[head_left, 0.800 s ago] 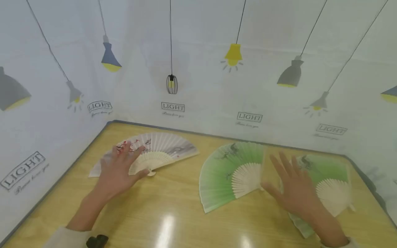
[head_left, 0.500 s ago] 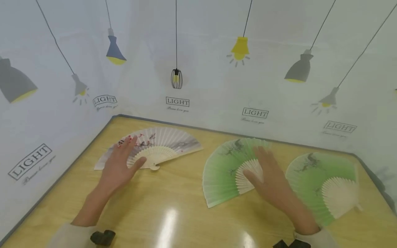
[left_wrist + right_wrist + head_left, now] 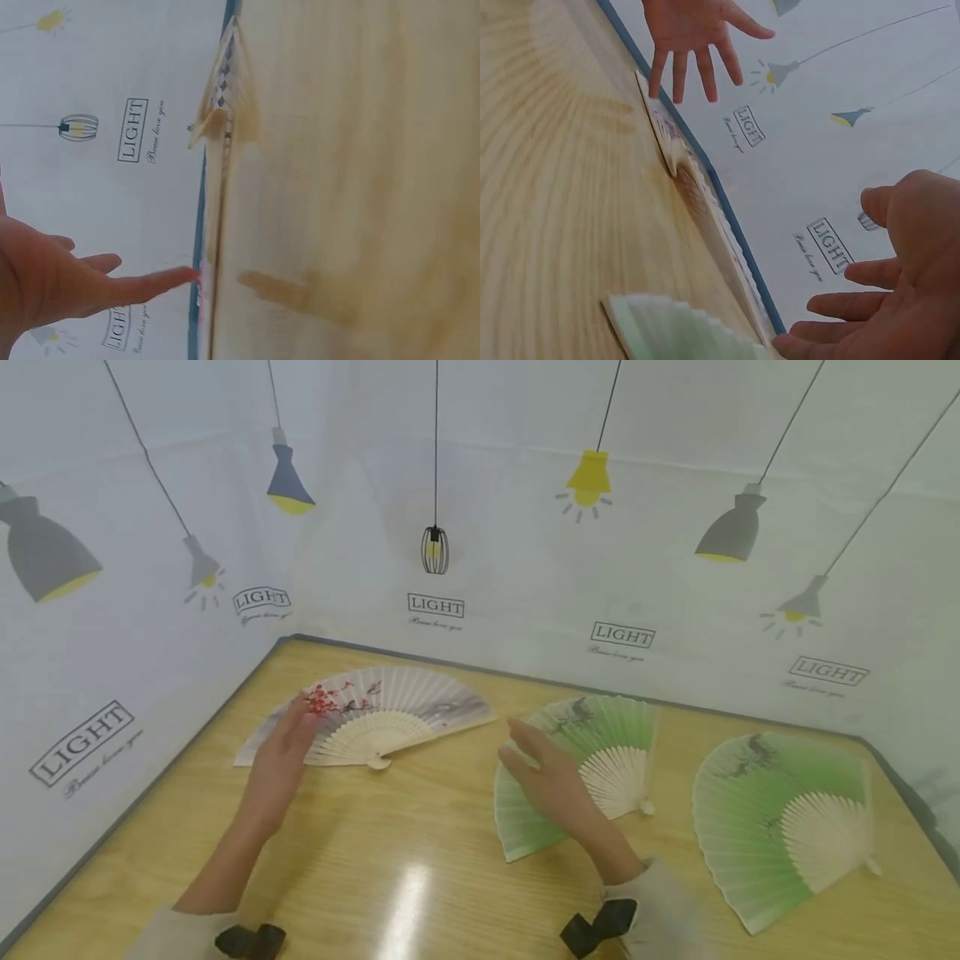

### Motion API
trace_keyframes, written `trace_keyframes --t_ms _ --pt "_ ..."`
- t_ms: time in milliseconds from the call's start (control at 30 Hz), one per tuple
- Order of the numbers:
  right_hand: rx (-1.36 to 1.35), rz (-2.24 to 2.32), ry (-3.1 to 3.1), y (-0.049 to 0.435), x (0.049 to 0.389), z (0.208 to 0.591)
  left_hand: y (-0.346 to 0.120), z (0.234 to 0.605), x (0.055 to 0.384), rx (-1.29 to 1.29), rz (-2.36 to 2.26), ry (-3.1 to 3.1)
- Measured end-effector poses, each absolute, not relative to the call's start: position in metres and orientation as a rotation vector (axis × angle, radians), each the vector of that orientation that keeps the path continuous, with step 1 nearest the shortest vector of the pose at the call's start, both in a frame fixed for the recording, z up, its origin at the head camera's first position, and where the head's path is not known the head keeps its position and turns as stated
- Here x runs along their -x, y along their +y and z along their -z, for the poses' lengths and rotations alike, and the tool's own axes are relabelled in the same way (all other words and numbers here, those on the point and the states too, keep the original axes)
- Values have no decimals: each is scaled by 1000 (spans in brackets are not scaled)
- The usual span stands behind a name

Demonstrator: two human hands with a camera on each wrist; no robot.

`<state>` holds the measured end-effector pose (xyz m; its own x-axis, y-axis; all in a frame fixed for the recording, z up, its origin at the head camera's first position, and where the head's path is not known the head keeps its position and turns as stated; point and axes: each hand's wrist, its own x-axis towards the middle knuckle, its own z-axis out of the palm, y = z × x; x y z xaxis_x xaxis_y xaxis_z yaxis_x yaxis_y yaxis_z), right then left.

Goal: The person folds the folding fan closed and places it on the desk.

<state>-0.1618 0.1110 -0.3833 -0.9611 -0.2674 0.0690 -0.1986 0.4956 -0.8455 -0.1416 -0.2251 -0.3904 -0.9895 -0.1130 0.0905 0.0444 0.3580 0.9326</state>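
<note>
Three folding fans lie spread on the wooden table. At the left is a white-grey folding fan with red blossoms. A green folding fan lies in the middle, and another green folding fan lies at the right. My left hand hovers over the left end of the blossom fan, fingers extended and holding nothing. Over the left part of the middle green fan is my right hand, hiding some of its pleats. In the right wrist view, the right hand's fingers are straight and spread, with nothing held.
The wooden table has a dark edge along its back and sides. A white backdrop printed with hanging lamps and LIGHT lettering stands behind it. Dark straps sit at both sleeves.
My right hand has swept left, from between the two green fans to over the middle one's left part. My left hand has turned with its thumb drawn in. The fans stay put.
</note>
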Motion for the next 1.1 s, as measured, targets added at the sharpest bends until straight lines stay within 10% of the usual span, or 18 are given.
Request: trace_keyframes --t_ms 1100 --pt "-129 2525 999 -16 179 427 -227 395 113 -756 2911 -1019"
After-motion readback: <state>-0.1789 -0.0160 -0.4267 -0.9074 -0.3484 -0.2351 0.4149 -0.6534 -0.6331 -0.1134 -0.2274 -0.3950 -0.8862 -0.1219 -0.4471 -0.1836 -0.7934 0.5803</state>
